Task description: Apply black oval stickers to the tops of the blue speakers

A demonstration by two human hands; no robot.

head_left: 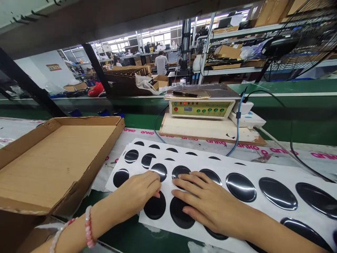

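Observation:
A white sheet carrying several glossy black oval stickers lies on top of other such sheets on the bench. My left hand rests on the sheet's left end with its fingers curled together at a sticker's edge. A pink bead bracelet sits on that wrist. My right hand lies flat on the sheet, fingers stretched out over the black ovals, fingertips close to those of my left hand.
An empty shallow cardboard tray stands at the left. Behind the sheets a cream control box sits on a wooden board, with a white power strip and cables at the right. Other people work among the far shelves.

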